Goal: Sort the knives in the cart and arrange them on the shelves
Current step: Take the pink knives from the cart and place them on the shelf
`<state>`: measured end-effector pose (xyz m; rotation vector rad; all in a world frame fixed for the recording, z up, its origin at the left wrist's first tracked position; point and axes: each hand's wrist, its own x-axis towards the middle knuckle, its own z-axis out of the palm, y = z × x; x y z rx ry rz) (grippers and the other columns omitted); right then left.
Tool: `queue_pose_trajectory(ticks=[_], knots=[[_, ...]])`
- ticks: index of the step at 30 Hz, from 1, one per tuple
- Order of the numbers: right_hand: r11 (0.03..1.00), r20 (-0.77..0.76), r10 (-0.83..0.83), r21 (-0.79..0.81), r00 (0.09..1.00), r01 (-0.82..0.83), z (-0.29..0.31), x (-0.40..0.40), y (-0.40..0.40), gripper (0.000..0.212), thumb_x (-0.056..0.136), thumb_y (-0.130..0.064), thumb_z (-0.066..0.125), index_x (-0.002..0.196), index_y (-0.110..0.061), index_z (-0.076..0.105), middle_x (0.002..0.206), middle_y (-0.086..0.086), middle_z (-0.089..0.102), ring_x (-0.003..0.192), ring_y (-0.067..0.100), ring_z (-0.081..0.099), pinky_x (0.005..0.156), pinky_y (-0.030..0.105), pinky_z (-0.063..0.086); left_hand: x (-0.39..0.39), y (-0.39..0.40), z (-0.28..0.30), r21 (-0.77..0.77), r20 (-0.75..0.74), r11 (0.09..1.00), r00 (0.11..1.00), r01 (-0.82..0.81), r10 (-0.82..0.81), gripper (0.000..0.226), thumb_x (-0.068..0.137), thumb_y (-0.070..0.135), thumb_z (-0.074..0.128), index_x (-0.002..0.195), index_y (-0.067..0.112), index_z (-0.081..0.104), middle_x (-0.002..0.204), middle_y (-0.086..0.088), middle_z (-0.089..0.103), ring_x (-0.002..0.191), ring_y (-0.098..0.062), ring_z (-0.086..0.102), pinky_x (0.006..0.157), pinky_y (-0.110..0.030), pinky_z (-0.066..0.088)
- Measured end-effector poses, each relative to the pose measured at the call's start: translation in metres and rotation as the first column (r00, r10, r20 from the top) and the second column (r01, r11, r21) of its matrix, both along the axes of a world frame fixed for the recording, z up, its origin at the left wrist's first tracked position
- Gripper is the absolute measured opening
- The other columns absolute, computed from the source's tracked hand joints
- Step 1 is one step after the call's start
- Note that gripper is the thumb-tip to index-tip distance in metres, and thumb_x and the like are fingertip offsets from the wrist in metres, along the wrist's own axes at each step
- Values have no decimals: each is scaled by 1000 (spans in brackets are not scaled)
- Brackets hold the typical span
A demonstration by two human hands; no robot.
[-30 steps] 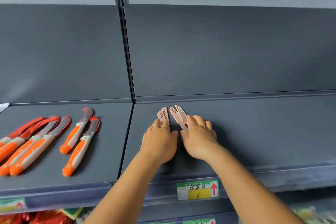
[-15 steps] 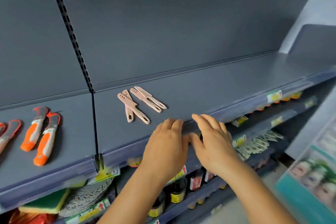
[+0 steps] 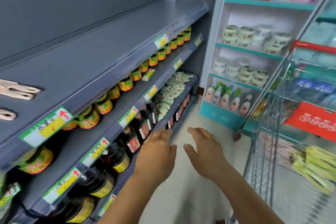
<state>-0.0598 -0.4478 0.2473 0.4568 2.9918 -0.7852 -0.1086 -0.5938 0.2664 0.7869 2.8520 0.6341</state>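
1. Your left hand (image 3: 156,156) hung in the air in front of the grey shelf unit, level with its lower shelves, fingers (image 3: 164,133) straight and relaxed, holding nothing.
2. Your right hand (image 3: 205,152) hung just to the right of the left one, apart from it, over the pale floor (image 3: 183,203); its fingers were spread loosely and held nothing either.
3. The pink knives (image 3: 17,90) lay flat on the top shelf (image 3: 101,49) of the unit, at its left end near the picture's edge, well apart from both hands. Only their handle ends showed, blurred; a further pink end (image 3: 6,114) lay nearer the shelf's front lip.
4. A green and yellow price tag (image 3: 47,126) with a red arrow sat on the front lip of that top shelf, just below the knives.
5. On the shelf under the top one stood a row of jars (image 3: 125,83) with yellow and green labels; below those stood dark bottles (image 3: 134,142), the nearest just left of your left hand.
6. The wire cart (image 3: 276,132) stood right of the shelf unit, across the floor, its red handle (image 3: 312,48) up high. Yellow-green packets (image 3: 316,167) lay in it; whether any were knives could not be told.
7. Beyond the cart, a teal-edged rack (image 3: 254,51) held white tubs.
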Motion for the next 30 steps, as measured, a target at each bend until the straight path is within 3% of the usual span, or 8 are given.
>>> queue_pose_trajectory(ticks=[7,16,20,24,30], knots=[[982,124,-183,-26,975,188,-38,77,90,54,97,-41,40,147,-27,25,152,-4,28,138,20,25,113,33,20,49,94,-53,-86,88,983,984,164,-156,51,98,36,38,146,22,28,148,5,31,134,-14,31,108,-25,22],[948,253,-274,-92,928,305,-78,164,214,52,97,-39,41,146,-26,28,151,-3,30,139,21,25,112,36,22,127,231,-89,-114,214,956,946,271,-243,54,98,35,39,148,22,23,149,4,32,134,-14,32,107,-24,25],[934,288,-300,-103,909,341,-95,191,264,51,97,-40,42,145,-26,31,150,-1,31,137,22,27,112,36,23,152,291,-99,-98,248,941,924,324,-292,51,97,32,42,145,23,30,144,3,39,129,-14,37,104,-25,29],[916,303,-347,-91,887,390,-107,207,308,51,96,-39,42,144,-24,33,147,-1,35,132,22,32,109,34,27,165,342,-111,-67,288,929,899,364,-331,47,96,30,44,142,23,34,140,4,42,125,-13,40,99,-25,34],[870,311,-433,-100,846,483,-124,211,363,52,97,-37,42,146,-22,31,149,1,32,135,23,28,109,36,25,155,405,-131,-94,350,903,863,420,-365,51,98,28,40,146,23,25,146,2,35,129,-17,36,100,-31,37]])
